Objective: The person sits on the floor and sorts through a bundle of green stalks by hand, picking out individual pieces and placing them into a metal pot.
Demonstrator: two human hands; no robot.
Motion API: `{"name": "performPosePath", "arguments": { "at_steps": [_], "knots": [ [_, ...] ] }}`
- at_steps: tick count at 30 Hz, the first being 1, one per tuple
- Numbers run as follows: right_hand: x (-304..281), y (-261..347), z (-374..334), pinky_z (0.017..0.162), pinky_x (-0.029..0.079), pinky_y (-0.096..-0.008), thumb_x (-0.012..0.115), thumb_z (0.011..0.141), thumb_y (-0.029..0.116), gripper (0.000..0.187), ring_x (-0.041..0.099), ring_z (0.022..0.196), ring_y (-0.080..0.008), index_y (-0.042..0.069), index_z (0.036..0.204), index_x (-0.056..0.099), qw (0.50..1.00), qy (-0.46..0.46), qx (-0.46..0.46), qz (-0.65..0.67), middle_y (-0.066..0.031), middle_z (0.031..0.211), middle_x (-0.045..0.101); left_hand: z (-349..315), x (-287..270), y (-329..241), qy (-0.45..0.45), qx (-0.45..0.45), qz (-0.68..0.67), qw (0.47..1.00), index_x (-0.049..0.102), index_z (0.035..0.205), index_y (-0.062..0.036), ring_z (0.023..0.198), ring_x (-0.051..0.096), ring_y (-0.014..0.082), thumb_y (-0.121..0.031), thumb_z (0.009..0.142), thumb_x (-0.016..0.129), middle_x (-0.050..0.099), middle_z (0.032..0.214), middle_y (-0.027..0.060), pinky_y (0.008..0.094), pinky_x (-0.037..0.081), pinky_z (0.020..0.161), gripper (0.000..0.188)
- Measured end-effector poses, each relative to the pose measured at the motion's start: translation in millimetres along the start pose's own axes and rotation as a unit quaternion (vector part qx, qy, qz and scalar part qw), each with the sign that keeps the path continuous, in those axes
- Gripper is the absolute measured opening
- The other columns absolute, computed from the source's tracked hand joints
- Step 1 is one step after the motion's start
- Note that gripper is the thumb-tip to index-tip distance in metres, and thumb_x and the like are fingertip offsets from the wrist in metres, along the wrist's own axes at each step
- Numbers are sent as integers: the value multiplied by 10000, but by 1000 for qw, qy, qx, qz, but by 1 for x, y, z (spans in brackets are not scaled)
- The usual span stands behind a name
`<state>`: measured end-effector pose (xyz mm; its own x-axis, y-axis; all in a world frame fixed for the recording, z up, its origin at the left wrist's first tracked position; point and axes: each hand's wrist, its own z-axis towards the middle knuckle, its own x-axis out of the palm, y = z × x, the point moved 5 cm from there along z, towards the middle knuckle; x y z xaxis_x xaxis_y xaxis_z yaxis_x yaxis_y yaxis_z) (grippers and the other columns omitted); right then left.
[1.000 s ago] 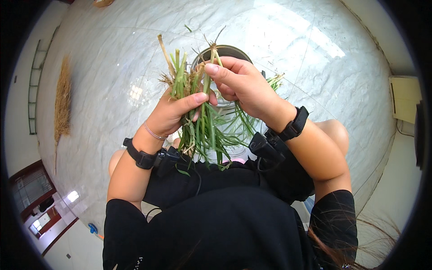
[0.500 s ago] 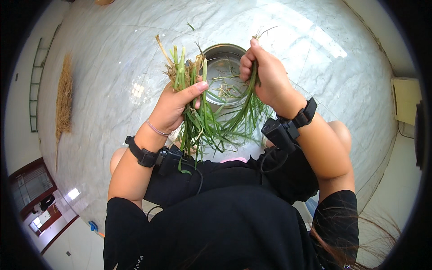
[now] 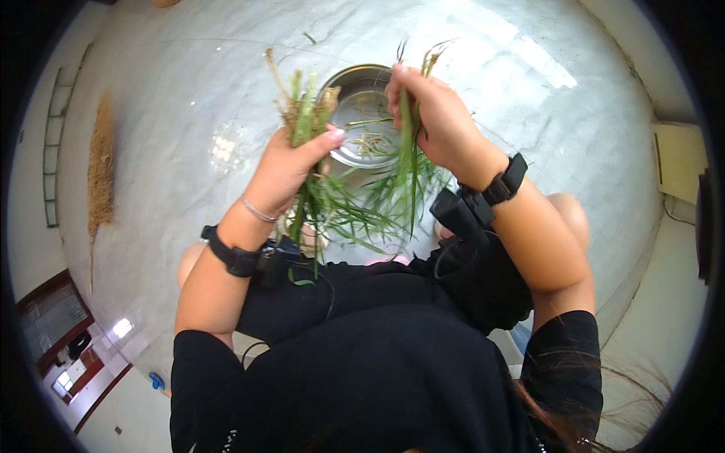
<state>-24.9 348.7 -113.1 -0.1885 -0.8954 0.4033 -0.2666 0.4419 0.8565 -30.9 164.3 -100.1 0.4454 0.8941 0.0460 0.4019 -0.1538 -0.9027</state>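
Note:
My left hand [image 3: 291, 162] is closed round a thick bunch of green grass-like stalks [image 3: 306, 117]. Pale, brownish cut ends stick up above the thumb, and thin leaves trail below toward my lap. My right hand [image 3: 434, 113] pinches a smaller bundle of green stalks [image 3: 408, 140] between thumb and fingers; dark, wispy tips rise above it and long leaves hang down. Between and beyond both hands, a round metal basin [image 3: 340, 81] sits on the floor, with loose bits of greens [image 3: 372, 143] inside. The drooping leaves partly cover its near side.
Grey marbled floor [image 3: 204, 90] surrounds the basin. A straw broom [image 3: 100, 166] lies at the left near a ladder-like rack [image 3: 51, 151]. A green scrap [image 3: 310, 38] rests beyond the basin. At the right wall stands a pale yellow box [image 3: 677, 162].
My right hand has moved slightly left, nearer the left-hand bunch, and more stalks now show in it. My left hand still holds its bunch, almost in place.

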Motion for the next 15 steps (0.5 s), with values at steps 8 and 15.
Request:
{"name": "performPosePath", "arguments": {
  "at_steps": [8,15],
  "knots": [
    [-91,29,15,696,526,-313,460,915,229,311,600,793,-260,-77,972,450,988,-119,17,94,-163,862,561,1,-50,14,-80,43,98,991,571,890,-44,535,453,43,-208,824,615,549,720,-12,187,345,482,182],
    [-176,-17,-8,648,515,-320,444,930,252,241,561,724,-223,22,864,415,967,-126,127,181,-124,772,509,-6,-72,19,-123,31,81,989,580,865,-38,535,448,44,-205,811,635,548,705,-11,190,346,477,184]
  ]
}}
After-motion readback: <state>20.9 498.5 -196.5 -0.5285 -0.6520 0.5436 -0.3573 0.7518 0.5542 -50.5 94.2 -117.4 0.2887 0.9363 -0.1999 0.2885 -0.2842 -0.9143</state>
